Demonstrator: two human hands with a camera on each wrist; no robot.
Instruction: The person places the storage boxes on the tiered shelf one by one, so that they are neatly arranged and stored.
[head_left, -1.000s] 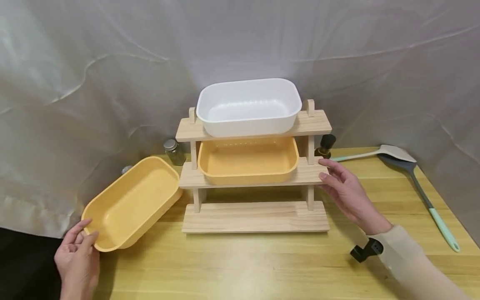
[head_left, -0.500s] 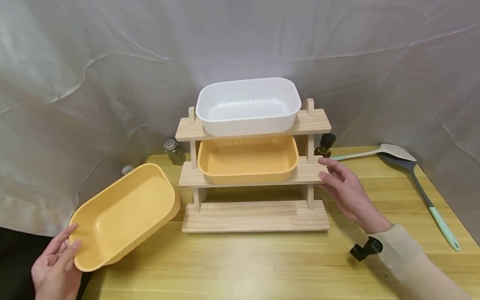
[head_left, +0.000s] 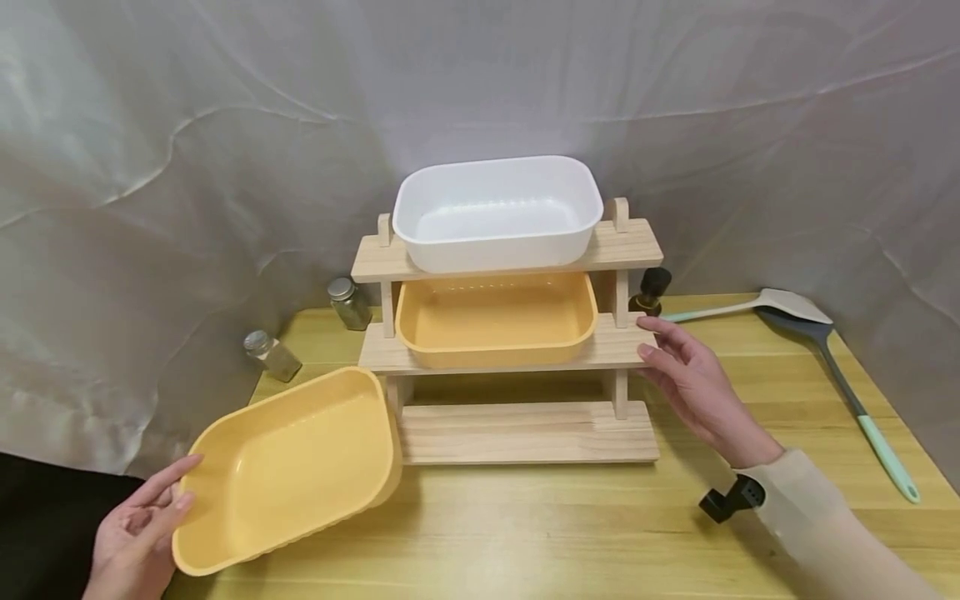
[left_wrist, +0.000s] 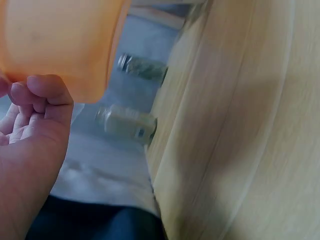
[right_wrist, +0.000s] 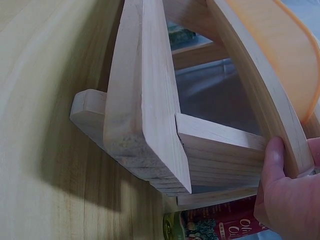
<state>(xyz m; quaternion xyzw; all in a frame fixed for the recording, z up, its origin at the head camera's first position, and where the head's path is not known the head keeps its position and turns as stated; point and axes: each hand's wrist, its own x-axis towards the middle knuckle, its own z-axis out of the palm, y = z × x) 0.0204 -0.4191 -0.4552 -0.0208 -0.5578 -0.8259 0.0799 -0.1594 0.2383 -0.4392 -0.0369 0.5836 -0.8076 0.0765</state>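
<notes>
My left hand pinches the left end of a yellow plastic bin, thumb inside and other fingers underneath. The bin is tilted, its far right corner overlapping the lower left of a three-tier wooden rack in the head view. The left wrist view has the bin's underside above the table. With thumb and fingers, my right hand grips the right end of the rack's middle shelf. On that shelf sits a second yellow bin; a white bin stands on the top shelf.
Two glass spice jars, one upright and one leaning, are at the back left. An olive oil bottle stands behind the rack's right side. Two spatulas, white and dark grey, lie at right. A grey curtain hangs behind.
My left hand first drew the yellow bin left and toward me, then brought it right, closer to the rack's lower shelf. The leaning jar came into view. My right hand stayed on the shelf.
</notes>
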